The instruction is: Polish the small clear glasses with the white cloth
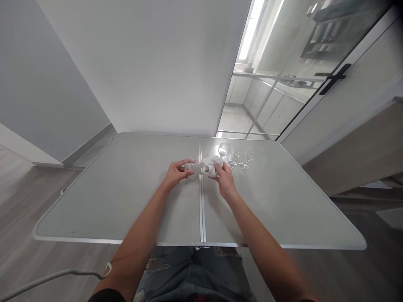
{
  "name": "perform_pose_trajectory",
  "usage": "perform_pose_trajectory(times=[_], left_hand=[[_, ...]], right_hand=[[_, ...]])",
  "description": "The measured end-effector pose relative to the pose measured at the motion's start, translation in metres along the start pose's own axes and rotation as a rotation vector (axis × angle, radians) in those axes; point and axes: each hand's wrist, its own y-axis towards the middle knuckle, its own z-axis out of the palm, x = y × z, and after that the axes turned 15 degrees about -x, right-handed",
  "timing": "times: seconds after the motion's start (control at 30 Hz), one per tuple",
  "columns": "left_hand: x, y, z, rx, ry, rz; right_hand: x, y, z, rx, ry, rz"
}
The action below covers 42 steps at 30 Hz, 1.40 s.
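1. Left hand (174, 174): thumb and fingers are bent around one end of the clear glass (195, 167). The grip at the end apparently leaves the other end free for the cloth.
2. Clear glass: located between both hands, over the table (94, 188) near its metal centre seam (202, 201). It lies sideways, presumably to present one end to each hand. Its outline is too faint to confirm the exact form.
3. White cloth (209, 166): bunched against the right end of the glass, probably to cushion the contact. It hides part of that end.
4. Right hand (226, 178): fingers are closed on the cloth, thumb side uppermost.
5. Glassware group (245, 158): several clear glasses stand just beyond and to the right of the right hand. They restrict its clearance on that side; transparency makes their edges hard to judge.
6. Glazed door (267, 96): stands beyond the table, apart from the hands.
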Motion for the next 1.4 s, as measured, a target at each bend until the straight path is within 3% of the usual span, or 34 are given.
perform_pose_trajectory(times=[0.1, 0.17, 0.23, 0.3, 0.47, 0.57, 0.63, 0.83, 0.9, 0.97, 1.07, 1.13, 1.23, 1.33, 1.4], left_hand=[[-0.002, -0.002, -0.001, -0.004, 0.198, 0.098], [0.000, -0.004, -0.001, -0.020, 0.316, 0.218], [0.003, -0.005, -0.001, -0.046, 0.432, 0.332], [0.006, -0.006, -0.002, -0.071, 0.531, 0.428], [0.004, -0.008, -0.005, 0.025, 0.620, 0.555], [-0.002, -0.009, -0.007, 0.070, 0.589, 0.534], [-0.007, -0.011, -0.007, 0.085, 0.568, 0.508], [-0.023, -0.012, -0.007, 0.204, 0.422, 0.225], [-0.024, -0.011, -0.010, 0.255, 0.387, 0.132], [-0.023, -0.009, -0.015, 0.290, 0.389, 0.097], [-0.017, -0.006, -0.022, 0.289, 0.483, 0.186], [-0.010, -0.006, -0.023, 0.209, 0.567, 0.320], [-0.001, -0.006, -0.019, 0.032, 0.651, 0.497], [0.002, -0.008, -0.010, -0.020, 0.680, 0.550], [-0.001, -0.009, -0.005, -0.010, 0.666, 0.532]], right_hand=[[0.006, 0.004, -0.001, -0.093, -0.134, -0.246], [0.006, 0.003, 0.000, -0.013, -0.224, -0.444], [0.002, 0.001, 0.001, 0.107, -0.233, -0.528], [-0.001, 0.000, 0.000, 0.203, -0.168, -0.474], [0.000, -0.001, -0.006, 0.439, 0.072, -0.112], [0.003, -0.002, -0.009, 0.524, 0.091, -0.021], [0.003, -0.001, -0.011, 0.555, 0.057, -0.058], [0.003, 0.010, -0.021, 0.509, -0.178, -0.538], [0.003, 0.011, -0.022, 0.517, -0.203, -0.597], [0.001, 0.009, -0.020, 0.544, -0.173, -0.520], [-0.005, 0.003, -0.010, 0.589, -0.061, -0.225], [-0.009, 0.000, -0.003, 0.560, 0.059, -0.016], [-0.013, 0.001, 0.007, 0.413, 0.241, 0.199], [-0.013, 0.002, 0.010, 0.324, 0.300, 0.262], [-0.012, 0.002, 0.009, 0.316, 0.252, 0.187]])
